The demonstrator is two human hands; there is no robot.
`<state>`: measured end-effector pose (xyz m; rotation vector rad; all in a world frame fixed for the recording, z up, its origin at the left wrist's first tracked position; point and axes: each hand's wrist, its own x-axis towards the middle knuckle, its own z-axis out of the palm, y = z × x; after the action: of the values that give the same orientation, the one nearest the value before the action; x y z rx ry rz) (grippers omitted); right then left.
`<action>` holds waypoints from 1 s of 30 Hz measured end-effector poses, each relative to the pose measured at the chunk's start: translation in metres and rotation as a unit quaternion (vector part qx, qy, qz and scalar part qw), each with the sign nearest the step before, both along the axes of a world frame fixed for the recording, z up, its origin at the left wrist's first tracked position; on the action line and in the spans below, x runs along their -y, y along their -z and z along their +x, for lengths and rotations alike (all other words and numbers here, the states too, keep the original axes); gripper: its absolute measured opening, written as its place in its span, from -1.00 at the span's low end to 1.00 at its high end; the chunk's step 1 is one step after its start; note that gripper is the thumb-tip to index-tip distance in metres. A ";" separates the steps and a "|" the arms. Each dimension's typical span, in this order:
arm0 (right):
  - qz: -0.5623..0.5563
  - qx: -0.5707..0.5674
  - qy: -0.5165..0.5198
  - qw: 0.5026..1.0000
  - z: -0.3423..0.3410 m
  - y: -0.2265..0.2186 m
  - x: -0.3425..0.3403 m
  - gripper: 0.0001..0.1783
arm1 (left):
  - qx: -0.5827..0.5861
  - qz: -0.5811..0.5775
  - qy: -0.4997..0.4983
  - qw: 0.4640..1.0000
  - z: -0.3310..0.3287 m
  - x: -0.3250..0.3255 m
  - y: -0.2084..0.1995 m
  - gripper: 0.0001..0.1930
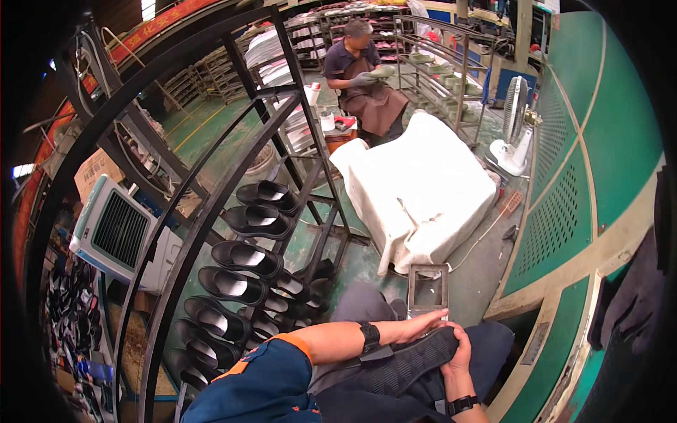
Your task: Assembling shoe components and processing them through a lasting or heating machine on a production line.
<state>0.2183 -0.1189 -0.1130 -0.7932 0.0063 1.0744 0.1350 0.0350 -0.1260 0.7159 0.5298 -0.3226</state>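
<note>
Nearest is a dark blue sleeve (254, 384) with an orange edge, on the left arm. From the head view, the left hand (416, 328) has a dark band (369, 337) on its wrist. Its grip is wide open: the fingers are out straight and lie flat along one side of a black shoe (405, 366). The right hand (457, 352) has its grip bent around the far end of that shoe and has hold of it. The shoe is bottom up over the person's lap, with its bumpy sole showing and its held end by the right knee (493, 345). Past the far edge of the lap is a small metal frame (428, 308), close to the near edge of a big white cover (423, 176). More black shoes (247, 261) sit along the shelves of a dark rack (194, 243) on the left. Beyond the cover's far left corner, another person (360, 77) sits holding a pale shoe (383, 71). Off its right edge stands a white fan (517, 116).
</note>
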 end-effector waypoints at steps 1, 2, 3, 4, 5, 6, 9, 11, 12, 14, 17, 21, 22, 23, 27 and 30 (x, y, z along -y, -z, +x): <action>0.001 0.000 0.002 1.000 0.006 0.000 -0.005 -0.64 | 0.006 -0.043 0.038 0.998 0.002 -0.003 -0.012 -0.31; -0.040 0.052 -0.003 0.998 0.013 0.000 -0.012 -0.67 | 0.005 -0.042 0.039 0.998 0.006 -0.004 -0.010 -0.31; -0.077 0.106 -0.016 0.991 0.019 -0.003 -0.023 -0.69 | 0.002 -0.038 -0.008 0.999 0.008 -0.006 -0.007 -0.31; -0.084 0.111 -0.041 0.989 0.024 -0.009 -0.031 -0.68 | 0.000 -0.033 -0.055 0.998 0.009 -0.010 -0.005 -0.30; -0.080 0.112 -0.048 0.989 0.026 -0.010 -0.040 -0.68 | 0.000 -0.030 -0.062 0.998 0.006 -0.016 -0.003 -0.30; -0.090 0.153 -0.099 0.979 0.033 -0.010 -0.044 -0.66 | -0.011 -0.069 -0.073 0.995 0.005 -0.019 -0.006 -0.28; -0.086 0.218 -0.197 0.952 0.045 -0.010 -0.049 -0.62 | -0.035 -0.015 -0.202 0.979 0.010 -0.011 -0.009 -0.33; -0.018 0.194 -0.226 0.954 0.041 -0.004 -0.053 -0.61 | 0.012 0.012 -0.241 0.970 0.010 -0.013 -0.001 -0.44; -0.009 0.213 -0.205 0.955 0.044 -0.006 -0.046 -0.60 | -0.026 -0.083 -0.163 0.983 0.010 -0.014 -0.016 -0.55; -0.010 0.205 -0.180 0.962 0.028 -0.012 -0.044 -0.60 | -0.045 -0.070 -0.154 0.985 0.000 -0.014 -0.013 -0.57; 0.014 0.218 -0.155 0.963 0.014 -0.025 -0.039 -0.66 | -0.033 -0.045 -0.153 0.987 -0.010 -0.009 -0.017 -0.62; 0.017 0.286 -0.140 0.948 0.003 -0.036 -0.036 -0.68 | 0.010 0.001 -0.171 0.985 -0.027 0.001 -0.042 -0.68; 0.017 0.327 -0.142 0.934 0.004 -0.040 -0.036 -0.69 | 0.024 0.013 -0.176 0.984 -0.026 0.002 -0.051 -0.71; 0.012 0.321 -0.139 0.937 0.004 -0.046 -0.037 -0.69 | 0.018 0.010 -0.171 0.985 -0.025 0.001 -0.053 -0.71; 0.047 0.425 -0.114 0.897 0.006 -0.081 -0.038 -0.68 | 0.144 0.120 -0.149 0.971 -0.022 0.002 -0.067 -0.73; 0.062 0.420 -0.113 0.898 0.019 -0.068 -0.043 -0.62 | 0.129 0.124 -0.167 0.970 -0.020 -0.003 -0.050 -0.70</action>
<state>0.2368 -0.0762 -0.0453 -1.1060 -0.8998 0.8586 0.1147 0.0383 -0.0762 0.8799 0.4373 0.1544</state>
